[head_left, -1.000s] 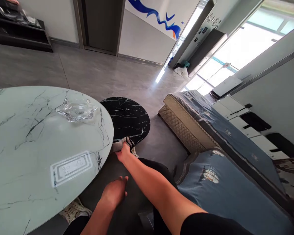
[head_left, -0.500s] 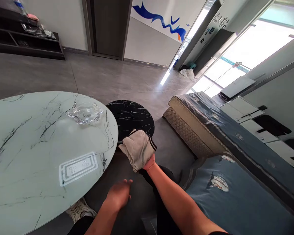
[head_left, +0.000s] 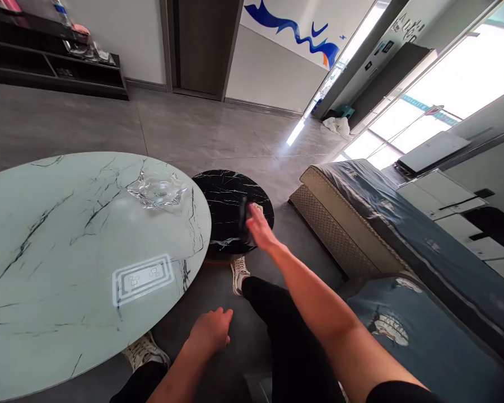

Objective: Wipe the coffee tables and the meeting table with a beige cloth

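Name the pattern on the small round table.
The small round table is black with white veins; head view.

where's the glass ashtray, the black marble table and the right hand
glass ashtray (head_left: 158, 191), head view, centre of its bowl
black marble table (head_left: 220, 193), head view, bare top
right hand (head_left: 258, 228), head view, back of the hand

Our right hand (head_left: 258, 228) reaches over the small black table (head_left: 222, 196) and grips a blurry cloth (head_left: 244, 217) there. Our left hand (head_left: 212, 331) hangs loose, low above the grey floor, and holds nothing. A glass dish (head_left: 157, 190) sits on the big white table (head_left: 67, 252) just beside the black one.
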Demonstrator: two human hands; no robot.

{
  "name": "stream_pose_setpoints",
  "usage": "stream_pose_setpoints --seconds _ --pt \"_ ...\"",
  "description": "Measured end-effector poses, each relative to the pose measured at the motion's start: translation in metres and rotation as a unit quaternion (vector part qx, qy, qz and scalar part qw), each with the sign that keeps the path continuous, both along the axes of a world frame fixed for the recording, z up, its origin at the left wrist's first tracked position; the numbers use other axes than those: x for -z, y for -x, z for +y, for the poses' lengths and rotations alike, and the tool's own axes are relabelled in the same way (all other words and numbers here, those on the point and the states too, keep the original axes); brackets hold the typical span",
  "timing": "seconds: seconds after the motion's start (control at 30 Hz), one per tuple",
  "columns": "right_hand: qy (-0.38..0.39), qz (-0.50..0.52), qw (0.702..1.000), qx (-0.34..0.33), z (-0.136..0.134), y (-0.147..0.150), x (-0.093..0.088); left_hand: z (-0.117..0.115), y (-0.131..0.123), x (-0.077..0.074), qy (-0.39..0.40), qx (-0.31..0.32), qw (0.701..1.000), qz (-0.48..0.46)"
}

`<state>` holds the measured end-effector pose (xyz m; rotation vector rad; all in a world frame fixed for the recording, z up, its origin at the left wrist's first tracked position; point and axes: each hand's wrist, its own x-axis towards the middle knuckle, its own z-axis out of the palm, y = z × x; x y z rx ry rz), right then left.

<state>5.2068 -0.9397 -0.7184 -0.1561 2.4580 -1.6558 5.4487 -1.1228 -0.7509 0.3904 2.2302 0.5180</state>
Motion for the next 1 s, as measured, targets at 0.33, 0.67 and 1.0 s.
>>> stream_pose_setpoints --seconds 0.33,0.67,1.0 --pt "-0.424 0.130 0.881 -0.165 -0.047 0.021 0.089 -0.004 0.006 0.001 0.012 -0.005 0.999 -0.042" --pt "-0.436 0.117 0.887 -0.095 0.011 0.054 0.118 0.002 0.016 0.001 0.010 -0.014 0.998 -0.056" --pt "-0.477 -0.020 0.874 0.091 0.031 0.089 0.114 -0.005 -0.004 0.007 0.000 -0.014 1.000 -0.021"
